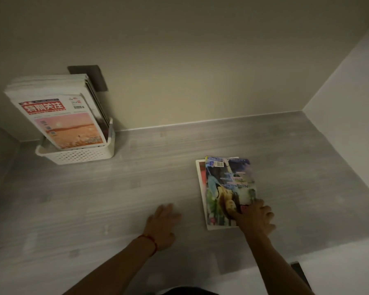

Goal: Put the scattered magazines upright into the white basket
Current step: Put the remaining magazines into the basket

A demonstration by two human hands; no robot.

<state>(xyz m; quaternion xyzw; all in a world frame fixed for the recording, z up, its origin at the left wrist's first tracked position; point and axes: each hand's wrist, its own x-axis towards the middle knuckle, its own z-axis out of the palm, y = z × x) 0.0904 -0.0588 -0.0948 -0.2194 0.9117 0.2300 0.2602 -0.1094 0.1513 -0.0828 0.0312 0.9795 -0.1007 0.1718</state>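
Right hand (255, 218) is pressing a glossy colourful magazine (228, 188) (stacked on another) at four o'clock, fingers apparently uncurled; left hand (162, 224) is lying flat; white basket (81, 155) at ten o'clock is holding upright magazines (60, 116).

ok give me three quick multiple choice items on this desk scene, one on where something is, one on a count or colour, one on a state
1. Where is the white basket?
A. far left of the desk, by the wall
B. near right corner of the desk
C. on the floor

2. How many magazines lie flat on the desk?
A. none
B. two, stacked
C. five, spread out

3. What is the right hand doing?
A. hanging off the desk
B. lifting the basket
C. touching the top flat magazine

Answers:
1. A: the basket stands at the far left against the wall, with upright magazines in it.
2. B: a colourful cover lies on a white-edged magazine that peeks out at its left.
3. C: its fingers lie on the cover's near right corner, while the left hand rests flat on the desk.
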